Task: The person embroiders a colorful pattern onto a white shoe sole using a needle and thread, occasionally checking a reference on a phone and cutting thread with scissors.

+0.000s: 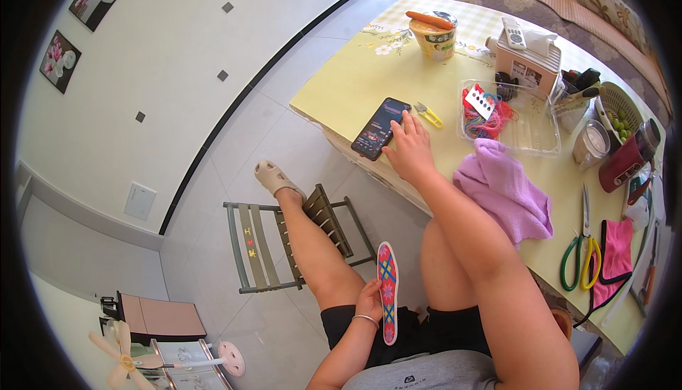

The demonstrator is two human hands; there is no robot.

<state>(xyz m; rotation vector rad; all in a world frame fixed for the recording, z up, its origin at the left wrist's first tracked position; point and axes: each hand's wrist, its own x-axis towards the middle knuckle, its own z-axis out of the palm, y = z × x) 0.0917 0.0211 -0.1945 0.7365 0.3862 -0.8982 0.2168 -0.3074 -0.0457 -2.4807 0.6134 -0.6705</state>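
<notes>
Over my lap, my left hand (369, 300) is closed round the edge of an insole (388, 290) with a pink, blue and yellow star-and-lattice pattern. The insole stands roughly upright, its lower end near my shorts. At the table's left edge lies a black smartphone (381, 128) with a lit, dark screen. My right hand (412, 150) rests at its right side, fingers stretched out and apart, with fingertips on or just over the screen. Just beyond that hand lie small yellow-handled thread snips (428, 115). A crumpled purple towel (504, 195) sits beside my right forearm.
A clear plastic box (529, 123) holds coloured thread. Behind it are a tissue box (529, 70) with a remote and a yellow tub (433, 40). Scissors (585, 244), a dark red flask (629, 155) and a jar (591, 143) stand or lie rightward. A folding stool (259, 248) supports my left leg.
</notes>
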